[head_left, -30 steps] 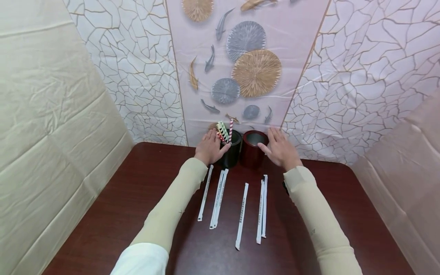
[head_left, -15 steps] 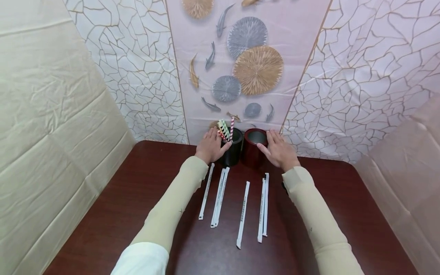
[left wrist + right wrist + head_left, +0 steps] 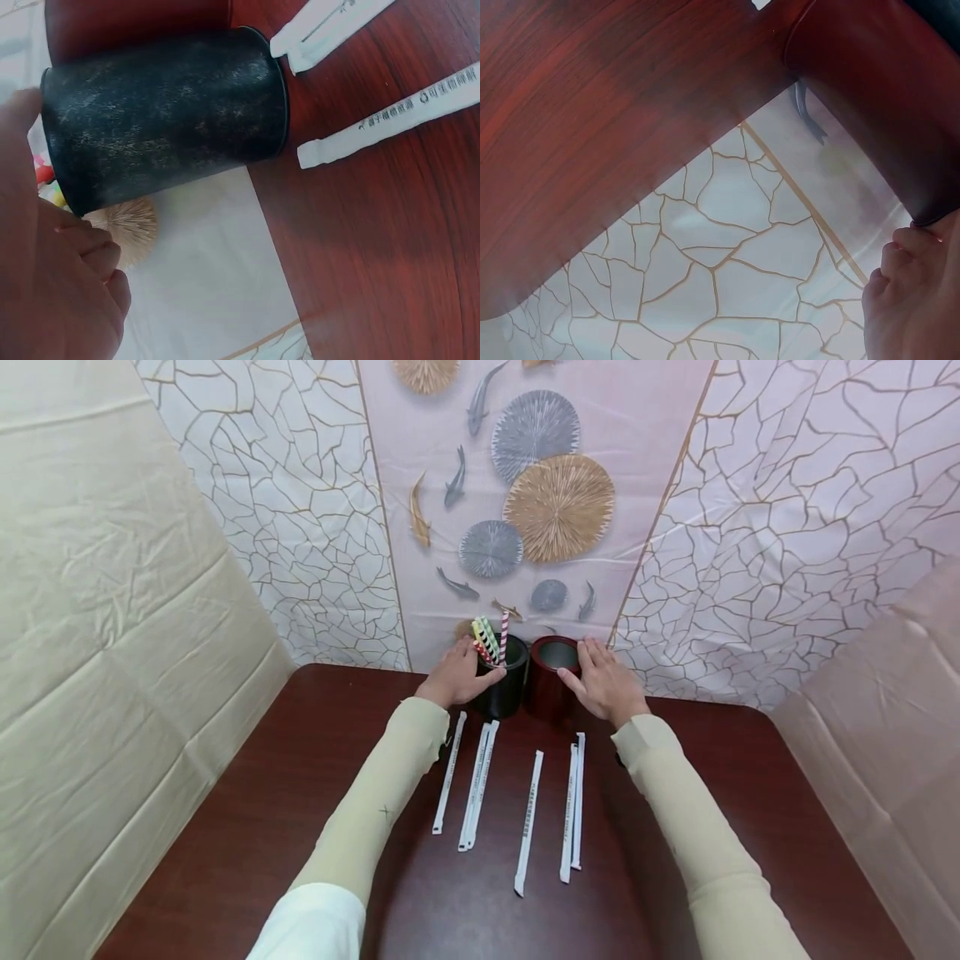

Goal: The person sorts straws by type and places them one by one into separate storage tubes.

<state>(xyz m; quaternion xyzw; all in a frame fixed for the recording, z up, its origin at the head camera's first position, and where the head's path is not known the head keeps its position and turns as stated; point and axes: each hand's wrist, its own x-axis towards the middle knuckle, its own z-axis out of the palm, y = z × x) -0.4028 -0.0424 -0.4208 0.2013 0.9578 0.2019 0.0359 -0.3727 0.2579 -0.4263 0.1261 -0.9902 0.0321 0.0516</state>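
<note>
In the head view, a black cylindrical cup (image 3: pixel 501 692) and a dark red one (image 3: pixel 551 689) stand upright side by side at the table's back edge. Several striped paper straws (image 3: pixel 487 639) stick up from the black cup. My left hand (image 3: pixel 461 675) rests against the black cup's left side, thumb stretched across its front near the rim. Against the red cup's right side lies my right hand (image 3: pixel 609 683), fingers straight, thumb by the front rim. The left wrist view shows the black cup's wall (image 3: pixel 165 120) beside the thumb; the right wrist view shows the red cup (image 3: pixel 885 90) by my fingertips.
Several white paper-wrapped straws lie on the brown table (image 3: pixel 247 827): a left group (image 3: pixel 477 789), a single one (image 3: pixel 529 822) in the middle, and a pair (image 3: pixel 573 810) at right. A patterned cloth wall (image 3: pixel 487 485) rises directly behind the cups.
Both hands stay against the cups, with the left hand's fingers shifting slightly and its wrist moving a little left. The whole view shifts slightly; cups and straws keep their places.
</note>
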